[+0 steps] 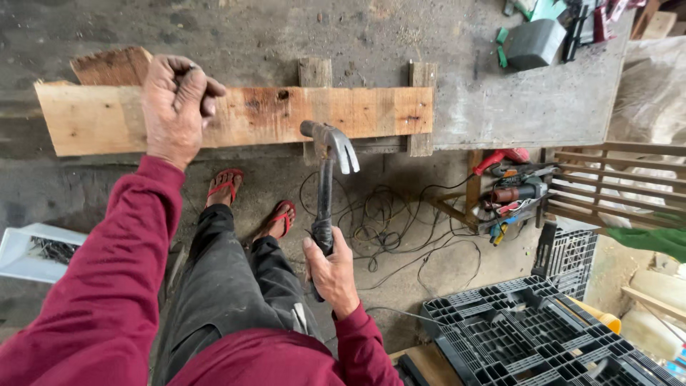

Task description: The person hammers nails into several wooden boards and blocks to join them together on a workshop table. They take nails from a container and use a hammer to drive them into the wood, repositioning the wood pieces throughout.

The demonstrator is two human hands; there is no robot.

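At the edge of a worn desk point(514, 107), a wooden board point(286, 114) lies across two upright slats, a claw hammer point(325, 179) poised before it. The right hand point(330, 270) wraps tight around the handle; the left hand point(175, 107) pinches something small against the board, too small to identify. No driven nails show. A white tray point(21, 254) of nails sits on the floor.
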